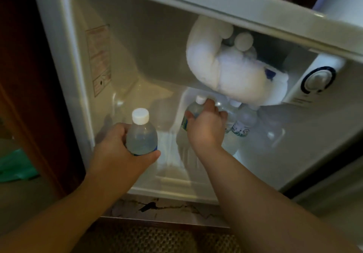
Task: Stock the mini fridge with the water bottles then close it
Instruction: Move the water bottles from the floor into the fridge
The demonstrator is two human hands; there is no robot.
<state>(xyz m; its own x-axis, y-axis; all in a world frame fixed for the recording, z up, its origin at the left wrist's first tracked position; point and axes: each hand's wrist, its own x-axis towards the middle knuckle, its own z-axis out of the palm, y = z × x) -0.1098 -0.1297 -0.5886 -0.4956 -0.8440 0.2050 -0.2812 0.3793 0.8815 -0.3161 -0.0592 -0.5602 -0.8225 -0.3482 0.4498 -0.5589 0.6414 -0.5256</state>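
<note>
Head view: bottle (141, 132) in left hand (115, 146).

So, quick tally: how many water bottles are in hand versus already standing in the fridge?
Bottles in hand: 2, one in the left hand at, one in the right hand at
Bottles standing in the fridge: at least 1; frost hides more
Total: at least 3

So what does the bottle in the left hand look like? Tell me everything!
The water bottle is small, clear plastic, with a white screw cap on top and a strip of blue label showing at its lower edge. It looks full of water. It stands nearly upright, just inside the open mini fridge, on the left side. The left hand grips its lower body, thumb across the front. Nothing else touches it.
</note>
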